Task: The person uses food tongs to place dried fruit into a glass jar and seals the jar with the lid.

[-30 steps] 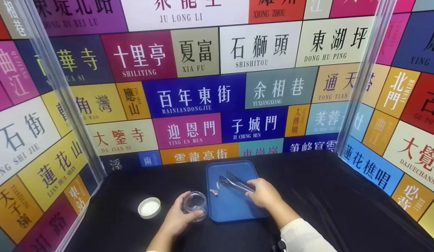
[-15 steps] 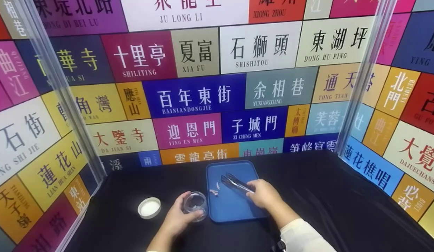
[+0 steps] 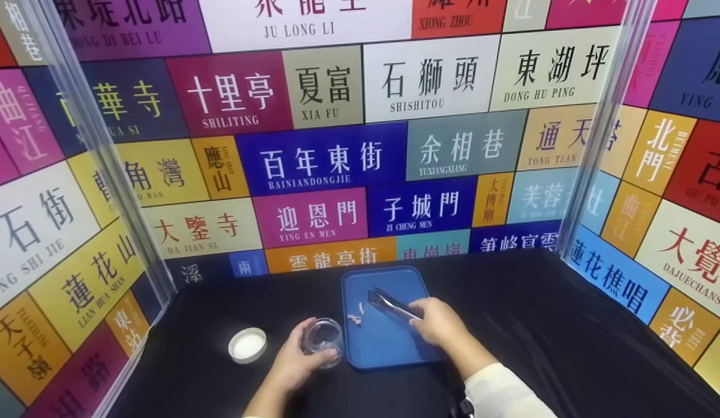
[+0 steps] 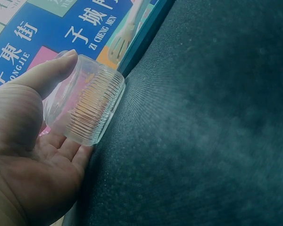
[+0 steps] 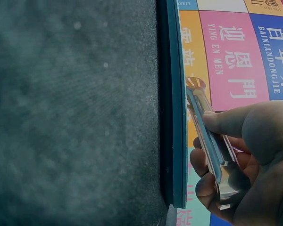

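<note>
A clear glass jar (image 3: pixel 324 332) with ribbed sides stands at the left edge of a blue tray (image 3: pixel 389 351). My left hand (image 3: pixel 295 355) grips it, thumb on the near side and fingers round the far side. In the left wrist view the thumb lies on the jar (image 4: pixel 92 106). Metal tongs (image 3: pixel 391 303) are in my right hand (image 3: pixel 440 321), tips pointing up and left over the tray. The right wrist view has thumb and fingers squeezing the tongs (image 5: pixel 212 146). Small pale pieces (image 3: pixel 355 319) lie on the tray's left part, apart from the tongs' tips.
A round white lid (image 3: pixel 248 345) lies left of the jar on the black cloth (image 3: pixel 510 325). Clear upright posts (image 3: pixel 592 128) stand at both sides. Behind the table rises a wall of coloured panels (image 3: pixel 322 159) with printed characters.
The tongs' arms have come closer together, and their tips have shifted slightly to the right. My left hand, the jar, the lid and the tray stay where they were.
</note>
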### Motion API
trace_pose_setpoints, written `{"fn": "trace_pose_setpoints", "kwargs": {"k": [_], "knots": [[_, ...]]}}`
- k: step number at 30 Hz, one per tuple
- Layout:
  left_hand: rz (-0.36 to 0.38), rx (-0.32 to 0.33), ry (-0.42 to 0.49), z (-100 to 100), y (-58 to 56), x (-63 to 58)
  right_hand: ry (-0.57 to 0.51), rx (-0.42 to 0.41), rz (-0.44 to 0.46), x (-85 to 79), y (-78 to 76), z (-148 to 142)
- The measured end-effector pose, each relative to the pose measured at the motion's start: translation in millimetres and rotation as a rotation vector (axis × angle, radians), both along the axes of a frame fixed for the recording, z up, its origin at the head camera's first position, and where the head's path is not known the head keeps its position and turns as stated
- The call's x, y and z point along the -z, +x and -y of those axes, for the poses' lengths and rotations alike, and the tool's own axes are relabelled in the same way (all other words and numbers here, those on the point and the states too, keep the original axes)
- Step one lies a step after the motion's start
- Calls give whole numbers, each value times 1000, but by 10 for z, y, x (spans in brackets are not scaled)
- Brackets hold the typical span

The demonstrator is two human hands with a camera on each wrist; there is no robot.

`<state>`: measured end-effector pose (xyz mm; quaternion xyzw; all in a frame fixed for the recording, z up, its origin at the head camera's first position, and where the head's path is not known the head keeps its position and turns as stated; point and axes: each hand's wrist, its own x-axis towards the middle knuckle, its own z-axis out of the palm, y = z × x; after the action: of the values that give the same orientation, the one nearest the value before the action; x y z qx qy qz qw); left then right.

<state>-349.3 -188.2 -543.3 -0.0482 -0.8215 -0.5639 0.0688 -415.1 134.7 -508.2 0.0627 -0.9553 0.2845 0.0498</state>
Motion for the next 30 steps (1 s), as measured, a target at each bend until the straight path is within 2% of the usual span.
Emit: {"fn": "trace_pose_setpoints", "kwargs": {"k": [10, 30], "knots": [[5, 1, -2, -4, 2, -5, -24, 8, 1, -22, 33, 11], [-10, -5, -15, 0, 0, 8, -10, -47, -106, -71, 136, 15]]}}
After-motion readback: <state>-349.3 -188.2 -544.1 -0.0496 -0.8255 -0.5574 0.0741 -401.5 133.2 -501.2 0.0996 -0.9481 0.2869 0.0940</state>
